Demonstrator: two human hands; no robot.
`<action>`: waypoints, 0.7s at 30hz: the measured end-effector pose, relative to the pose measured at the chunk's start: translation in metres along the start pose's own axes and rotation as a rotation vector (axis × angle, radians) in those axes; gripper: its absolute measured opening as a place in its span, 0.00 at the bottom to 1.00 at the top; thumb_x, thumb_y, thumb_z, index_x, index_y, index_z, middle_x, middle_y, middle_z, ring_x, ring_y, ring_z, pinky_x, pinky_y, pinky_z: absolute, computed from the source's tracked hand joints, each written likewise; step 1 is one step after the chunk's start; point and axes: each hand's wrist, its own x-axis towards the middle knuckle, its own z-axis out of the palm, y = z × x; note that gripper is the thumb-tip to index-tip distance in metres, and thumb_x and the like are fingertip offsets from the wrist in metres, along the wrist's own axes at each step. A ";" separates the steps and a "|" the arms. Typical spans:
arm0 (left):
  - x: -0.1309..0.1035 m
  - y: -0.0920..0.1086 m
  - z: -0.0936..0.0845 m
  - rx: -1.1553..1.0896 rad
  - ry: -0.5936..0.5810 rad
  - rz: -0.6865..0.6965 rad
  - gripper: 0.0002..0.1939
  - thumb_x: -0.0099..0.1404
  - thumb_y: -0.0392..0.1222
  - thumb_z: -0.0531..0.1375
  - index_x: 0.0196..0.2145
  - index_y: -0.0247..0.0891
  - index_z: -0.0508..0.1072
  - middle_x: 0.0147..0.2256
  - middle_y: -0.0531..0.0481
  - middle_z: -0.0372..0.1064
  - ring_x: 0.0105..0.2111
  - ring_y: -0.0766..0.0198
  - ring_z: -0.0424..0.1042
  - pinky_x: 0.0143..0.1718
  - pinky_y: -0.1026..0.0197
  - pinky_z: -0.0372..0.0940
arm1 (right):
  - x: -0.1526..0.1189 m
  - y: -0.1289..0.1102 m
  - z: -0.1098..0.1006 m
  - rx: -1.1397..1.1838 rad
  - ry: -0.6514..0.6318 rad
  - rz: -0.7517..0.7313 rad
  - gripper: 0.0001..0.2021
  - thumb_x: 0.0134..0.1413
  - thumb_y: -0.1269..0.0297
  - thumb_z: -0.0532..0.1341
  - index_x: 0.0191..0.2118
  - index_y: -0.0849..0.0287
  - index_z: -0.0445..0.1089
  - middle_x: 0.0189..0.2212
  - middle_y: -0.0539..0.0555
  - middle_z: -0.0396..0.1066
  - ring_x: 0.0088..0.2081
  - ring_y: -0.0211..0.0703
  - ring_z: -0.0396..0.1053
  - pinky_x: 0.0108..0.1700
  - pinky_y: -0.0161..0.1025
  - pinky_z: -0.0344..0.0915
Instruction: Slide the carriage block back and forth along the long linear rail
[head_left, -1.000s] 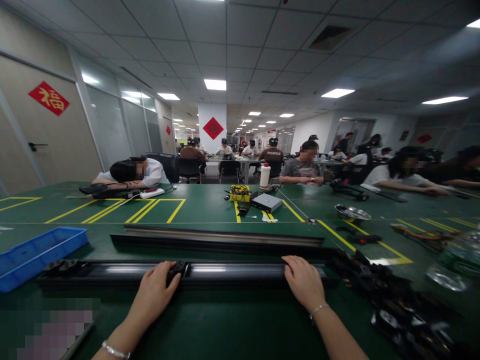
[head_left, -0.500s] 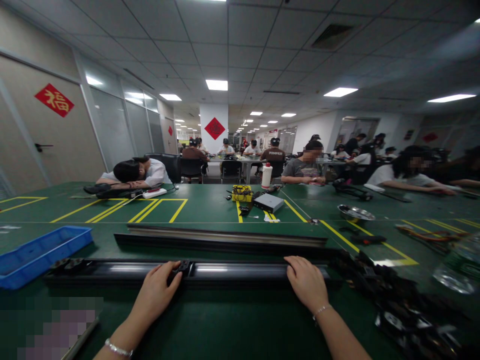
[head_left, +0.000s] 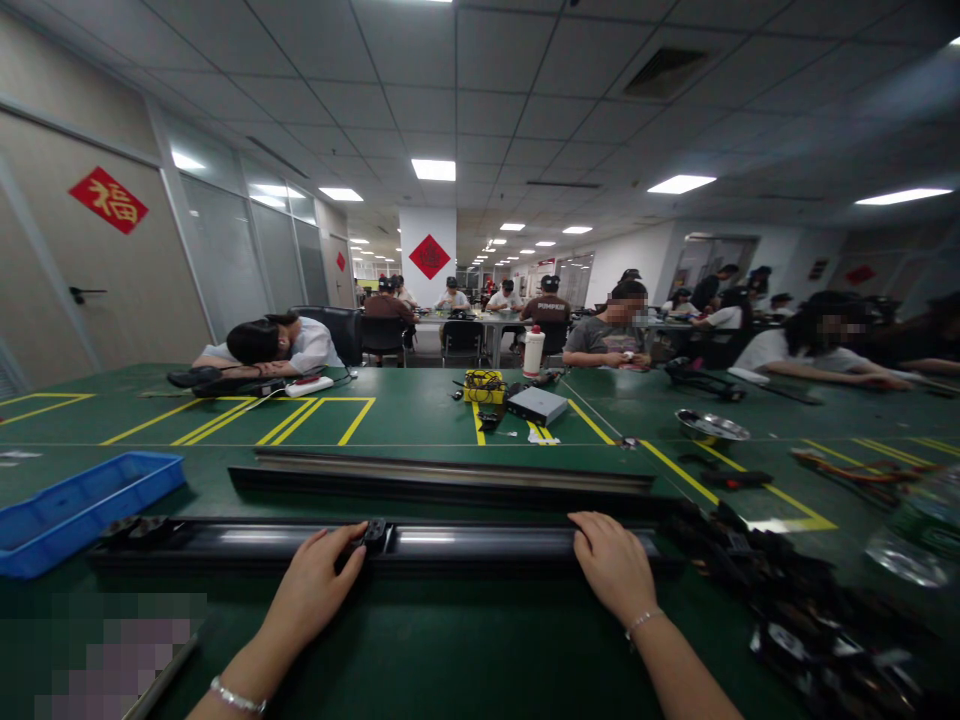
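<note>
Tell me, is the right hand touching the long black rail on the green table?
Touching. The head view shows the right hand lying flat on the near black rail, its fingers draped over the rail's top edge.

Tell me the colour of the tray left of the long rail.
Blue tray, seen in the head view.

**Even overhead light, smeared edges**

Lit brightly and evenly from recessed ceiling panels (head_left: 433, 169), receding in rows down the room. Soft, faint shadows only under the long black rail (head_left: 465, 545) on the green table (head_left: 420, 410). Pale glare streaks along the rail's glossy top. Sharp at centre; strongly stretched and blurred toward the right edge, with the pile of black parts (head_left: 817, 620) smeared. Wide-angle bending of walls and ceiling. Pixelated patch at lower left.
</note>
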 end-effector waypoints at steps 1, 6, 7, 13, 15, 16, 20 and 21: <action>0.000 0.000 0.000 0.002 0.000 0.003 0.21 0.61 0.50 0.50 0.46 0.40 0.73 0.45 0.47 0.74 0.46 0.55 0.71 0.55 0.48 0.59 | 0.000 0.000 0.000 -0.001 0.003 0.000 0.21 0.57 0.63 0.46 0.49 0.54 0.71 0.50 0.53 0.70 0.54 0.45 0.62 0.53 0.46 0.57; 0.000 -0.002 0.001 0.019 -0.005 0.022 0.21 0.62 0.49 0.50 0.47 0.39 0.73 0.45 0.46 0.74 0.46 0.55 0.71 0.56 0.47 0.58 | -0.001 -0.002 -0.002 0.002 -0.001 -0.002 0.21 0.57 0.63 0.46 0.49 0.54 0.71 0.50 0.53 0.70 0.54 0.45 0.62 0.53 0.46 0.57; -0.001 -0.002 0.001 0.020 -0.005 0.029 0.21 0.61 0.49 0.50 0.47 0.40 0.73 0.45 0.47 0.74 0.46 0.55 0.71 0.57 0.47 0.57 | -0.001 -0.002 -0.003 0.000 0.000 -0.004 0.21 0.56 0.63 0.46 0.49 0.54 0.71 0.50 0.53 0.70 0.54 0.45 0.62 0.53 0.46 0.57; -0.001 0.000 0.005 -0.008 -0.021 0.055 0.21 0.61 0.50 0.51 0.48 0.42 0.72 0.47 0.49 0.73 0.47 0.56 0.71 0.59 0.48 0.53 | -0.001 -0.002 -0.002 -0.004 0.009 -0.006 0.21 0.57 0.63 0.46 0.48 0.55 0.71 0.50 0.53 0.70 0.54 0.45 0.63 0.53 0.46 0.57; 0.000 0.000 0.005 -0.009 -0.038 0.053 0.22 0.60 0.50 0.51 0.48 0.42 0.72 0.48 0.49 0.72 0.48 0.56 0.70 0.60 0.48 0.52 | 0.000 -0.002 -0.001 0.000 -0.003 -0.003 0.21 0.57 0.63 0.45 0.49 0.55 0.71 0.51 0.53 0.70 0.54 0.45 0.62 0.53 0.47 0.57; 0.000 0.000 0.005 -0.007 -0.046 0.049 0.22 0.60 0.50 0.51 0.49 0.42 0.72 0.48 0.48 0.72 0.48 0.56 0.70 0.60 0.47 0.52 | 0.000 -0.001 -0.001 0.003 -0.009 -0.002 0.21 0.57 0.63 0.45 0.49 0.55 0.70 0.51 0.53 0.70 0.55 0.45 0.62 0.53 0.47 0.57; 0.000 -0.001 0.005 0.002 -0.076 0.049 0.24 0.61 0.50 0.50 0.51 0.40 0.70 0.50 0.48 0.71 0.50 0.55 0.69 0.60 0.46 0.51 | -0.001 -0.002 -0.002 0.010 -0.018 0.004 0.21 0.57 0.63 0.45 0.50 0.55 0.70 0.51 0.53 0.70 0.55 0.46 0.61 0.54 0.47 0.56; -0.001 -0.001 0.005 0.003 -0.083 0.055 0.24 0.61 0.50 0.50 0.52 0.40 0.70 0.50 0.48 0.70 0.50 0.55 0.68 0.60 0.46 0.51 | -0.001 -0.002 -0.002 0.010 -0.015 0.004 0.21 0.57 0.63 0.45 0.49 0.55 0.70 0.51 0.53 0.70 0.55 0.46 0.61 0.54 0.47 0.56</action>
